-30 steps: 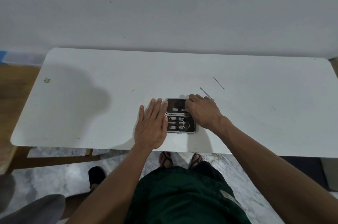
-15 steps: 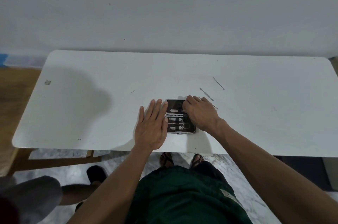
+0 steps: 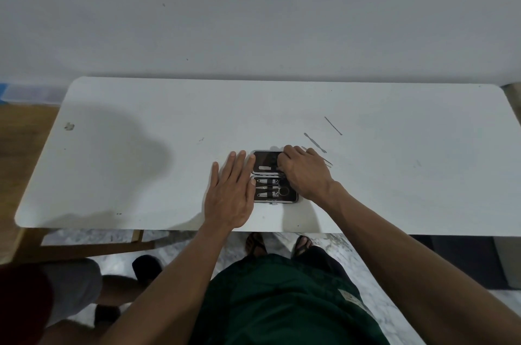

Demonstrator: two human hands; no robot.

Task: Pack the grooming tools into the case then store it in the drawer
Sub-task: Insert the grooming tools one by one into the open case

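The left hand (image 3: 229, 192) lies flat and open on the table (image 3: 141, 175), fingertips against the left edge of the open case (image 3: 272, 177). The right hand (image 3: 306, 172) curls over the case's far half, seemingly seating a tool, though its grip is hidden. Three loose tools (image 3: 315, 143) lie beyond, slanting away rightward, nearest the right hand.
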